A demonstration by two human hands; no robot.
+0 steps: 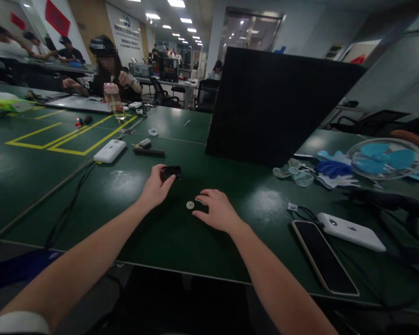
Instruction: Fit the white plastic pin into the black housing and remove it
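Note:
My left hand (157, 186) is closed around a small black box-shaped device (171, 172), held just above the green table with the thumb along its near side. To the right, my right hand (216, 209) hovers low over the tabletop, its thumb and fingers apart. Beside its fingertips lies a small pale round disc with a hole in the middle (190, 205). Another small light piece (200, 201) shows between the thumb and fingers; its kind is hidden.
A large black panel (275, 107) stands beyond my hands. A phone (324, 256), a white power bank (351, 231), gloves (335, 172) and a blue fan (384, 158) lie right. A white device (110, 151) and a dark bar (149, 152) lie left. Across sits a person (106, 74) near a bottle (114, 101).

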